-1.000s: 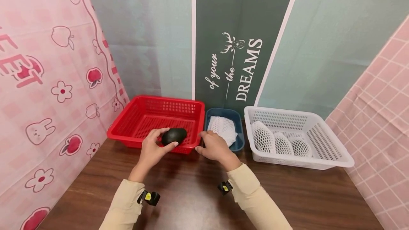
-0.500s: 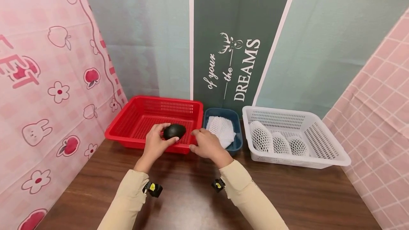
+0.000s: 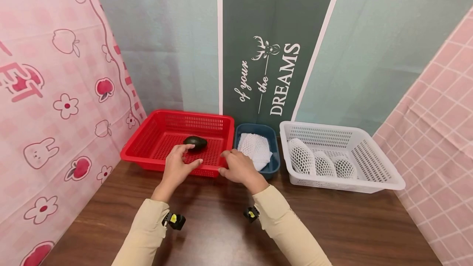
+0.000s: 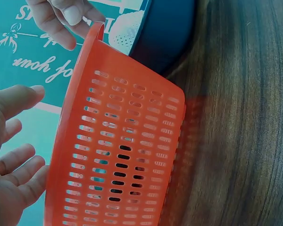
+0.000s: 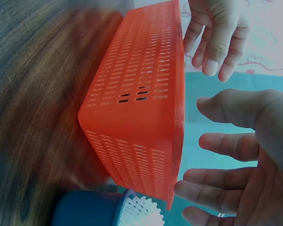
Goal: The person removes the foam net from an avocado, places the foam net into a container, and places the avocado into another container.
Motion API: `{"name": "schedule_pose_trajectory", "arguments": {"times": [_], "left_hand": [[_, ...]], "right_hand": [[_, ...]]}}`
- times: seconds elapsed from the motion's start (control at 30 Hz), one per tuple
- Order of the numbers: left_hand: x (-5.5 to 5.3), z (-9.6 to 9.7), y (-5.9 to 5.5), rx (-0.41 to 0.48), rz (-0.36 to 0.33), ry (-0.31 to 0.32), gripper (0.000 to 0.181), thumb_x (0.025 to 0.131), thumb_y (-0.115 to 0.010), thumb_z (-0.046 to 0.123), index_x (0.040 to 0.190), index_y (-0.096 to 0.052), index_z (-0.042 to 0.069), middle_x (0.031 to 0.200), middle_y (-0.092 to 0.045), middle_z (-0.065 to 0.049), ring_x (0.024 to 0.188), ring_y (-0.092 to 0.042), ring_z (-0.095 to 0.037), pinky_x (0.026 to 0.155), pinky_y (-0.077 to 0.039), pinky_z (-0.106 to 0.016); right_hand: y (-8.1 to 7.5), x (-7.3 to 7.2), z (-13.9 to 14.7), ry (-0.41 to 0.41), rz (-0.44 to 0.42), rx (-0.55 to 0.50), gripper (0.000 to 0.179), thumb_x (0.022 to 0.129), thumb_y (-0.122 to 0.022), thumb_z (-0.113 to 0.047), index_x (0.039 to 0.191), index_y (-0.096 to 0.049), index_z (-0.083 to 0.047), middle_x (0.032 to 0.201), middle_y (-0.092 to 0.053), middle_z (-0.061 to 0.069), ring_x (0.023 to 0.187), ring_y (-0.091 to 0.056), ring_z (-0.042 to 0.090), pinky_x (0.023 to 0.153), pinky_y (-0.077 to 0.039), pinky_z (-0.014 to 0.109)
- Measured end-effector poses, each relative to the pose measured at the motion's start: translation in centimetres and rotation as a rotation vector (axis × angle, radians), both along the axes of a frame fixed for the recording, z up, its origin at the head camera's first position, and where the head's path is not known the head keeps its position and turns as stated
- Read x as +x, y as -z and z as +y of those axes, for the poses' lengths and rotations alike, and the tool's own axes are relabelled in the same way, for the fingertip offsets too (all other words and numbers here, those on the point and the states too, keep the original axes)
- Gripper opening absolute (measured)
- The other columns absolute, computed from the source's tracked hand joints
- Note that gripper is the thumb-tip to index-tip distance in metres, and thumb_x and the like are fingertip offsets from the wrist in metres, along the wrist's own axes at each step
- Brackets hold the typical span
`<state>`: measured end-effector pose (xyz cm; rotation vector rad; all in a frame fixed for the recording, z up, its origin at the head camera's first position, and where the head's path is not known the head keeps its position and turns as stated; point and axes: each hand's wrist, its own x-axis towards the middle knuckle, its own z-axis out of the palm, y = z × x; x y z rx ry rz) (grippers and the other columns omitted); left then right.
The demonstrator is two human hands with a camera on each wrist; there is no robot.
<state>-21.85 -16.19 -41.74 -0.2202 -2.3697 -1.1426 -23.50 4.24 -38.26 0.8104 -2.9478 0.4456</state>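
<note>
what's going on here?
A person is working bare-handed at a table. A dark, avocado-like fruit lies in the red basket; the left hand is spread at the basket's front, close to the fruit but not gripping it. The right hand is by the basket's right front corner, holding nothing. Next to it, a blue bin contains white netting. The white basket has three netted pieces in it.
</note>
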Motion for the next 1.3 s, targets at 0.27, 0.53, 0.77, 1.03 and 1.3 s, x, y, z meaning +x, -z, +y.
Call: {"name": "schedule_pose_trajectory", "arguments": {"times": [0.27, 0.53, 0.77, 1.03, 1.3], "left_hand": [[2.0, 1.0, -0.7, -0.258, 0.029, 0.001, 0.051, 0.068, -0.083, 0.021, 0.112, -0.063, 0.003, 0.108, -0.056, -0.017, 0.097, -0.053, -0.032, 0.077, -0.048, -0.048], [2.4, 1.6, -0.5, -0.357, 0.029, -0.017, 0.045, 0.071, -0.080, 0.026, 0.109, -0.066, 0.005, 0.106, -0.058, -0.015, 0.096, -0.055, -0.034, 0.077, -0.046, -0.049], [2.6, 2.3, -0.6, -0.407, 0.032, 0.002, 0.044, 0.070, -0.080, 0.026, 0.107, -0.067, 0.006, 0.105, -0.059, -0.014, 0.094, -0.055, -0.032, 0.072, -0.046, -0.049], [2.6, 3.3, -0.6, -0.409, 0.026, 0.029, 0.044, 0.071, -0.080, 0.028, 0.107, -0.067, 0.007, 0.105, -0.059, -0.012, 0.094, -0.055, -0.031, 0.073, -0.047, -0.047], [2.9, 4.4, -0.8, -0.412, 0.028, 0.074, 0.041, 0.071, -0.079, 0.027, 0.105, -0.068, 0.008, 0.103, -0.060, -0.010, 0.092, -0.057, -0.030, 0.074, -0.046, -0.046]], "right_hand": [[-0.4, 1.0, 0.5, -0.014, -0.021, -0.012, 0.045, 0.080, -0.071, -0.030, 0.117, -0.060, -0.008, 0.097, -0.058, 0.008, 0.082, -0.054, 0.019, 0.066, -0.049, 0.034], [-0.6, 1.1, 1.7, -0.007, -0.012, -0.041, 0.041, 0.079, -0.072, -0.027, 0.114, -0.062, -0.006, 0.097, -0.059, 0.009, 0.083, -0.055, 0.021, 0.069, -0.049, 0.036], [-0.3, 0.8, 3.1, 0.019, -0.013, -0.059, 0.040, 0.080, -0.070, -0.027, 0.114, -0.062, -0.006, 0.102, -0.059, 0.012, 0.087, -0.057, 0.025, 0.074, -0.049, 0.042], [-0.1, 0.8, 4.4, 0.065, -0.028, -0.047, 0.041, 0.080, -0.071, -0.029, 0.115, -0.063, -0.008, 0.107, -0.059, 0.012, 0.093, -0.057, 0.028, 0.077, -0.048, 0.046], [-0.2, 0.8, 5.6, 0.077, -0.007, -0.029, 0.042, 0.080, -0.071, -0.030, 0.114, -0.063, -0.009, 0.109, -0.059, 0.013, 0.094, -0.057, 0.029, 0.079, -0.047, 0.047]]}}
